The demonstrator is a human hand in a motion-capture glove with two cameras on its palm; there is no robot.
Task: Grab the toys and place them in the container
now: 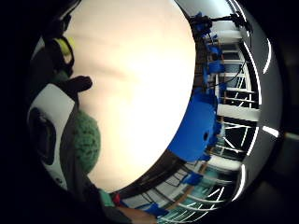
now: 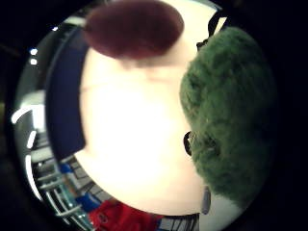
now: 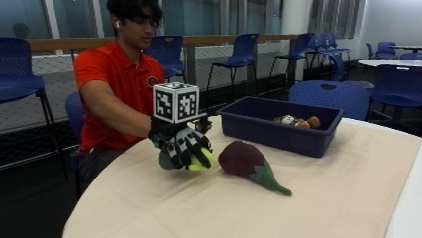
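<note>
In the outside view my gloved right hand (image 3: 178, 145) grips a green and yellow plush toy (image 3: 203, 159) low over the beige table (image 3: 198, 208), near its left edge. The same fuzzy green toy (image 2: 231, 106) fills one side of the thumb side palm view and shows beside the palm (image 1: 86, 140) in the little finger side view. A purple plush eggplant (image 3: 240, 157) with a green stem lies on the table just right of the hand, and appears as a dark shape (image 2: 132, 26). Behind it stands the dark blue container (image 3: 277, 131) with several small toys (image 3: 296, 121) inside.
Blue chairs (image 3: 330, 96) stand behind the container and along the railing. The person in a red shirt sits at the table's left edge. Bare tabletop stretches in front of and to the right of the eggplant.
</note>
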